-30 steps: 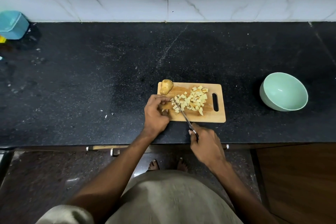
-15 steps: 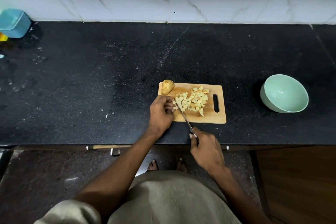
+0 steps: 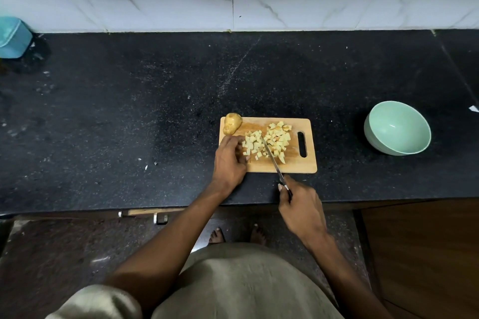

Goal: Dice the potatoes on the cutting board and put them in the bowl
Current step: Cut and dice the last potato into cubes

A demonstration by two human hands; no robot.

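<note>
Potato: pale yellow diced cubes (image 3: 269, 143) lie heaped mid-board on the rectangular wooden cutting board (image 3: 305, 164), on the black speckled stone counter (image 3: 129, 111). One whole unpeeled brown potato (image 3: 232, 123) sits at the board's far left corner, overhanging the edge slightly. Left hand (image 3: 230, 160) rests on the board's left side, fingers curled against the left edge of the cube heap; whether they pinch a piece cannot be told. Right hand (image 3: 302, 208) grips the dark handle of a thin steel knife (image 3: 272, 158), fingers wrapped round it; blade runs diagonally up-left through the heap, tip among the cubes. Mint-green round ceramic bowl (image 3: 412, 149) stands well apart to the right of the board, tilted, holding no cubes
</note>
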